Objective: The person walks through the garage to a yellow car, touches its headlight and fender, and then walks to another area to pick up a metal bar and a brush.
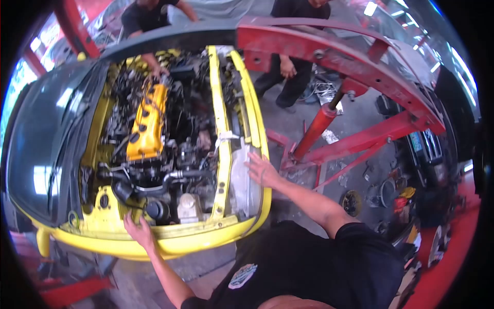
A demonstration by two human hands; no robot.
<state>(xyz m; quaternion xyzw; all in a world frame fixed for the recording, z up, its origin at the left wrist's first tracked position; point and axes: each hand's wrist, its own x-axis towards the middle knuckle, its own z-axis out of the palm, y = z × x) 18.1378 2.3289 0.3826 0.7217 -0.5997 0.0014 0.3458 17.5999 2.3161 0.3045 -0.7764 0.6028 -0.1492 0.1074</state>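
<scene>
A yellow car (pixel 170 244) stands with its engine bay uncovered in front of me. My left hand (pixel 140 233) is at the inner edge of the near fender, fingers apart, close to the yellow strut tower (pixel 105 203). Beside it are a round black cap (pixel 157 210) and a pale reservoir (pixel 189 207). My right hand (pixel 262 171) has its fingers spread at the edge of the clear headlight (pixel 240 177) on the front corner. Between the windshield and the yellow front crossmember (pixel 221 118) sits the engine, with an orange valve cover (pixel 148 123) on top.
A red engine hoist (pixel 329 49) with a hydraulic ram (pixel 315 131) reaches over the car's front. One person's hand (pixel 154 67) is at the far end of the engine; another person (pixel 293 67) stands behind the hoist. Buckets (pixel 382 193) and parts lie at right.
</scene>
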